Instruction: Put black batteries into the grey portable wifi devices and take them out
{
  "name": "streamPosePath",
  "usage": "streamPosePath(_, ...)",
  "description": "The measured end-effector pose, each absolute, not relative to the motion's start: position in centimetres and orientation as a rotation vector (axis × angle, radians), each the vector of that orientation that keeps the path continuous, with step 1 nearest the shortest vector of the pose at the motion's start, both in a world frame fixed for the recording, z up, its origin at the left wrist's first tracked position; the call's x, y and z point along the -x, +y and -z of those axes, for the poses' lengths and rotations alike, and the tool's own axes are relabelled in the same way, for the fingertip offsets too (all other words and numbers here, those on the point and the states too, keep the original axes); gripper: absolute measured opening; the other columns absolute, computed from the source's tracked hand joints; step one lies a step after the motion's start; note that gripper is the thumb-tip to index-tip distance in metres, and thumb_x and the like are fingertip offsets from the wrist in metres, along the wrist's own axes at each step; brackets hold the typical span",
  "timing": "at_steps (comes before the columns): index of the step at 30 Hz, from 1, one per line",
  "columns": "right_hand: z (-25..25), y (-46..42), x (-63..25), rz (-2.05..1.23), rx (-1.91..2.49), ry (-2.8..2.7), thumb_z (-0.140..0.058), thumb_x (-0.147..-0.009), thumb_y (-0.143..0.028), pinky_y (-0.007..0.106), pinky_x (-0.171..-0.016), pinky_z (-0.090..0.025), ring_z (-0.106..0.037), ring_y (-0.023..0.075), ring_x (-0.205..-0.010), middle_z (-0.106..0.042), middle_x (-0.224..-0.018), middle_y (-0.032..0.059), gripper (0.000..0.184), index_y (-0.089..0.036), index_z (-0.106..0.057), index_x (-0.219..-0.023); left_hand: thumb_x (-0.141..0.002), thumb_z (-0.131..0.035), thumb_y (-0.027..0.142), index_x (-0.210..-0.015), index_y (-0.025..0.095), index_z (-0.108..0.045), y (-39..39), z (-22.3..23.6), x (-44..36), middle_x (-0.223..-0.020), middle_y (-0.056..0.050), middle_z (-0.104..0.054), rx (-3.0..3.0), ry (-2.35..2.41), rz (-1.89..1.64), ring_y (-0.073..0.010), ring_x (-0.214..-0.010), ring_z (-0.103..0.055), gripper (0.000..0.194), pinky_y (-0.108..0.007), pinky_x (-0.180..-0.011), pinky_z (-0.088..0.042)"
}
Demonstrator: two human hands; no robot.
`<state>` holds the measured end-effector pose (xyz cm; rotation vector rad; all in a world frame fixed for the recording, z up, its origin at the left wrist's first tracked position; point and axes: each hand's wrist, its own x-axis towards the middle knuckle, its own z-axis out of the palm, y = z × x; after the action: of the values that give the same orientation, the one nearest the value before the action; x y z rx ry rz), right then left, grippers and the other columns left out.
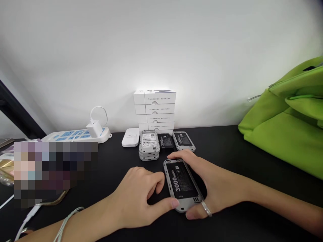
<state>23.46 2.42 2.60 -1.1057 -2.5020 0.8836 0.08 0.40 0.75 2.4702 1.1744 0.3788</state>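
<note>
Gripping the gray device (186, 203) at its two ends, your right hand (217, 183) spans its right side, with a ring (206, 209) on the digit at the near end. The device lies face up on the black desk (113, 154) in front of you, slightly turned, with a black battery (184, 181) marked 3000mAh in its recess. Your left hand (141, 198) grips nothing: its fingers curl loosely, its thumb reaches out apart from them, and the thumb tip touches the device's near left edge. A pale cord (66, 222) circles your left wrist

Beyond your hands, a stack of gray devices (149, 143) stands between some white covers (130, 137) on its left and a pile of black batteries (166, 142) on its right. Right of that pile lies another device (184, 140) with a battery in it. White boxes (156, 111) are stacked behind, near the wall. A white power strip (107, 135) holding a charger (95, 129) lies farther left, and a green bag (285, 124) sits at the right
</note>
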Motion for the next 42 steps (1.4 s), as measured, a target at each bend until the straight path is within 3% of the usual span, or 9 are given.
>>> streamPosePath(6,-4.4,6.4,-27.7,-0.855,1.206,-2.327,-0.088,-0.054,-0.043,0.045,-0.089,-0.052,-0.061,0.0329,-0.108,-0.058,-0.125,0.0076,0.092,-0.029,-0.043,-0.132,-0.090,-0.051,0.056,-0.069,0.020,-0.045,0.5,-0.8,-0.3,-0.049,0.007,-0.042,-2.445,1.224,-0.344,-0.0115,-0.048,-0.043,0.042,-0.027,-0.054,-0.028)
streamPosePath(9,-3.9,9.2,-31.1,-0.825,1.231,-2.267,-0.085,-0.061,-0.040,0.045,-0.090,-0.052,-0.063,0.0322,-0.106,-0.063,-0.122,0.0039,0.079,-0.034,-0.045,-0.130,-0.089,-0.052,0.056,-0.068,0.020,-0.045,0.6,-0.4,-0.2,-0.049,0.008,-0.042,-2.442,1.243,-0.353,-0.0114,-0.048,-0.043,0.042,-0.026,-0.054,-0.028)
streamPosePath(14,-1.8,11.6,-34.1,-0.757,1.351,-2.130,-0.085,-0.061,-0.045,0.046,-0.091,-0.053,-0.062,0.0354,-0.110,-0.058,-0.133,0.0084,0.071,-0.029,-0.052,-0.122,-0.088,-0.054,0.052,-0.067,0.020,-0.045,0.6,-0.5,-0.1,-0.048,0.008,-0.041,-2.430,1.247,-0.353,-0.0111,-0.048,-0.043,0.039,-0.026,-0.054,-0.030)
streamPosePath(18,-0.8,11.8,-34.1,-0.774,1.364,-2.147,-0.083,-0.064,-0.048,0.048,-0.096,-0.050,-0.058,0.0352,-0.115,-0.051,-0.140,0.0129,0.074,-0.024,-0.048,-0.125,-0.088,-0.055,0.049,-0.067,0.020,-0.044,0.6,-0.8,-0.2,-0.048,0.008,-0.041,-2.425,1.242,-0.315,-0.0112,-0.049,-0.043,0.037,-0.025,-0.054,-0.030)
streamPosePath(22,-0.4,11.8,-34.1,-0.732,1.340,-2.234,-0.079,-0.070,-0.050,0.056,-0.105,-0.042,-0.048,0.0381,-0.129,-0.044,-0.148,0.0104,0.074,-0.028,-0.047,-0.132,-0.088,-0.055,0.049,-0.067,0.020,-0.045,0.8,-0.7,-0.3,-0.049,0.008,-0.042,-2.432,1.251,-0.335,-0.0113,-0.049,-0.044,0.037,-0.026,-0.054,-0.029)
streamPosePath(26,-0.4,11.5,-33.8,-0.721,1.331,-2.247,-0.075,-0.073,-0.052,0.053,-0.110,-0.038,-0.038,0.0365,-0.138,-0.037,-0.155,0.0073,0.083,-0.032,-0.037,-0.143,-0.089,-0.055,0.047,-0.067,0.020,-0.045,0.7,-0.5,-0.3,-0.049,0.008,-0.042,-2.430,1.250,-0.344,-0.0115,-0.049,-0.044,0.036,-0.026,-0.055,-0.029)
streamPosePath(33,-2.6,8.2,-27.5,-0.287,1.103,-2.209,-0.064,-0.084,-0.053,0.050,-0.107,-0.038,-0.048,0.0317,-0.127,-0.052,-0.135,0.0089,0.051,-0.029,-0.047,-0.125,-0.092,-0.047,0.031,-0.066,0.020,-0.040,0.6,-0.2,-0.1,-0.051,0.007,-0.043,-2.472,1.213,-0.404,-0.0114,-0.048,-0.040,0.029,-0.026,-0.055,-0.028)
streamPosePath(37,-4.3,7.4,-22.5,-0.452,0.962,-2.527,-0.064,-0.083,-0.058,0.052,-0.106,-0.039,-0.040,0.0316,-0.132,-0.043,-0.142,0.0090,0.066,-0.032,-0.037,-0.138,-0.091,-0.046,0.027,-0.064,0.020,-0.039,0.6,0.0,0.0,-0.050,0.006,-0.043,-2.497,1.196,-0.435,-0.0117,-0.047,-0.038,0.029,-0.026,-0.055,-0.027)
streamPosePath(42,-5.0,9.3,-18.4,-0.520,1.132,-2.672,-0.060,-0.072,-0.076,0.062,-0.104,-0.036,-0.026,0.0400,-0.137,-0.032,-0.148,0.0134,0.098,-0.031,-0.021,-0.150,-0.091,-0.047,0.027,-0.063,0.020,-0.040,0.5,0.1,0.1,-0.049,0.006,-0.043,-2.494,1.192,-0.453,-0.0117,-0.047,-0.039,0.030,-0.026,-0.053,-0.026)
